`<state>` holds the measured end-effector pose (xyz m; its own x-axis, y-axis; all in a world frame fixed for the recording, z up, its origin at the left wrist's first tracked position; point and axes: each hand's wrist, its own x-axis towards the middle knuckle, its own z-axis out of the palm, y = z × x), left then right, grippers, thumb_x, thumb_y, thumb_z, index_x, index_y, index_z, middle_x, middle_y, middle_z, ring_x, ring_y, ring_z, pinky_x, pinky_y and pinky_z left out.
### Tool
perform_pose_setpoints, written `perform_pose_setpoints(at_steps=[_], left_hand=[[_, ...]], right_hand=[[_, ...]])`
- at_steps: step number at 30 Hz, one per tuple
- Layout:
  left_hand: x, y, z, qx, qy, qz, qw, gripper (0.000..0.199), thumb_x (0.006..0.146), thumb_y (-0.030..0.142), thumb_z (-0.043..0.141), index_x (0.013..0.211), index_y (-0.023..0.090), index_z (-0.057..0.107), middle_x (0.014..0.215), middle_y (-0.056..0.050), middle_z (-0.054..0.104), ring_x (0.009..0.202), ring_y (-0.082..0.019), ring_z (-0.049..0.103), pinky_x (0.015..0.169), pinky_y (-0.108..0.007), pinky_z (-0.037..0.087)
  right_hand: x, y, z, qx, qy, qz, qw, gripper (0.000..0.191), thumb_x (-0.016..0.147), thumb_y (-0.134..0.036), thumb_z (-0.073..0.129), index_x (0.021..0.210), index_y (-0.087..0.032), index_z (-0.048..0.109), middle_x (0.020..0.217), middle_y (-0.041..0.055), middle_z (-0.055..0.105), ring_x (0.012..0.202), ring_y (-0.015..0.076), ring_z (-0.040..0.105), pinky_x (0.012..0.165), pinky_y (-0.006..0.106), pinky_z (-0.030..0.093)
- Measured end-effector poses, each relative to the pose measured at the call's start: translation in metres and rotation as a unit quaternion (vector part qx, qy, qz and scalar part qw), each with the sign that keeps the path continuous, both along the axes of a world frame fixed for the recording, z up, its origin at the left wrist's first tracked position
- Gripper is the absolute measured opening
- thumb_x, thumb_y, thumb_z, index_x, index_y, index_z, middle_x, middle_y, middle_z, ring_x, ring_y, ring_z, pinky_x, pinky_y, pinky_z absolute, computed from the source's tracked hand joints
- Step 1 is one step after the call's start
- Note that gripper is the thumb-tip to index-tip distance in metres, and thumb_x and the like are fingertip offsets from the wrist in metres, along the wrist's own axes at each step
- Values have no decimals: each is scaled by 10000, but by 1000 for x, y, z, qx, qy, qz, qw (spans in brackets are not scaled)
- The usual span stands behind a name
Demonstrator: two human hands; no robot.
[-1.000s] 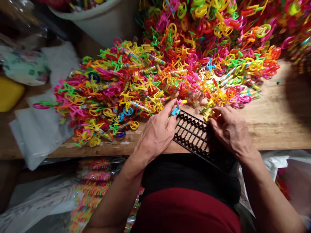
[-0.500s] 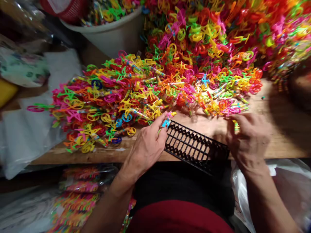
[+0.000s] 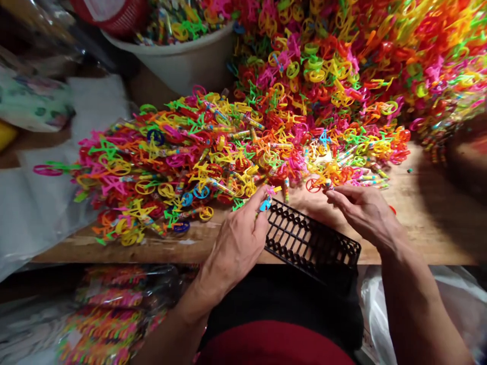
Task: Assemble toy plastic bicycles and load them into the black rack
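My left hand [image 3: 240,230] is closed at the rack's upper left corner. Small blue, pink and yellow plastic pieces [image 3: 265,204] stick out between its thumb and forefinger. The black plastic rack [image 3: 300,230], a grid with rows of round holes, lies slanted over the table's front edge. No toys show in its visible holes. Above the rack, my right hand [image 3: 367,215] is closed in a pinch on a small tube toy [image 3: 329,186], mostly hidden by the fingertips. A red plastic ring [image 3: 313,185] is just left of it; whether they are joined I cannot tell.
Bright plastic toys [image 3: 178,152] with wheels and candy-like tubes are heaped across the wooden table [image 3: 426,203]. A white tub [image 3: 186,61] with more toys and a red basket [image 3: 117,25] stand behind. Packed toys [image 3: 102,319] lie below left, a plastic bag [image 3: 380,304] below right.
My right hand has moved left and away from the rack's right end, toward the toys above the rack. My left hand still grips the small pieces at the rack's corner.
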<state>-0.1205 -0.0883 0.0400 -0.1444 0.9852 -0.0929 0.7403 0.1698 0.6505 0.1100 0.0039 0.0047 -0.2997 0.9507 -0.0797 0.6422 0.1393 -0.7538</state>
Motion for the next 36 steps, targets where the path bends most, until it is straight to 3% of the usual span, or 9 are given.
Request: perform_pose_setpoints(at_steps=[3,7,10,13,18,23,29,32,36], left_hand=[[1,0,3,-8,-1,-4,1000,490,946,191,427,1396,142,617,884,-53,778,936,-184,734,953,-287,553],[2,0,5,-47,9,-7,999,518,954,181,427,1447,113,568,1120,-104,776,1015,-203,730,997,-326,540],[0,-1,4,-44,-3,-14,999,522,977,204,434,1484,123,526,1394,-113,661,1230,-226,671,1108,-342,488],[-3,-1,4,-35,-31,-25,999,542,1002,263,453,1514,86,476,1481,-127,586,1354,-246,592,1187,-362,430],[-11,-2,3,-32,-101,-18,994,555,1020,265,427,1544,81,420,1515,-139,549,1417,-229,534,1233,-391,388],[-20,-15,-2,-29,-204,-22,978,537,1027,289,431,1548,157,414,1545,-90,526,1432,-192,516,1230,-356,403],[-22,-21,-7,-28,-220,-63,973,523,1004,321,520,1492,137,487,1587,-83,470,1460,-201,482,1250,-344,376],[-19,-17,-11,-2,-201,-58,978,530,972,274,556,1480,135,502,1540,-86,532,1412,-205,538,1217,-331,418],[-15,-14,-12,3,-136,-50,989,429,989,227,521,1403,137,586,1483,-76,592,1298,-230,635,1176,-359,461]], right_hand=[[-9,-15,-2,-51,124,-56,989,355,816,-525,687,731,-183,731,676,27,672,612,152,563,566,275,405],[-27,-40,-24,-62,224,-164,959,298,710,-482,813,817,-213,743,774,17,723,650,161,608,567,277,444],[-33,-55,-36,-61,195,-134,970,286,770,-482,772,828,-215,686,681,-10,656,546,135,535,495,265,396],[-39,-65,-36,65,70,-81,992,133,862,-336,650,903,-210,654,718,7,648,574,144,541,551,283,427],[-52,-81,-26,213,-19,16,977,235,955,-168,454,1085,-146,649,1024,154,711,907,246,682,786,353,529],[-45,-96,-33,281,-72,-4,957,240,989,-196,521,1186,-214,658,1031,104,728,881,218,697,744,316,527],[-32,-108,-37,291,-24,-17,956,213,931,-204,618,1141,-212,652,972,77,730,769,183,681,689,296,529],[-42,-113,-29,287,-13,-47,957,149,922,-248,647,1063,-201,644,884,54,718,684,165,653,641,288,515],[-62,-118,-31,264,35,-27,963,54,941,-205,612,965,-199,660,862,61,717,739,186,680,660,302,519]])
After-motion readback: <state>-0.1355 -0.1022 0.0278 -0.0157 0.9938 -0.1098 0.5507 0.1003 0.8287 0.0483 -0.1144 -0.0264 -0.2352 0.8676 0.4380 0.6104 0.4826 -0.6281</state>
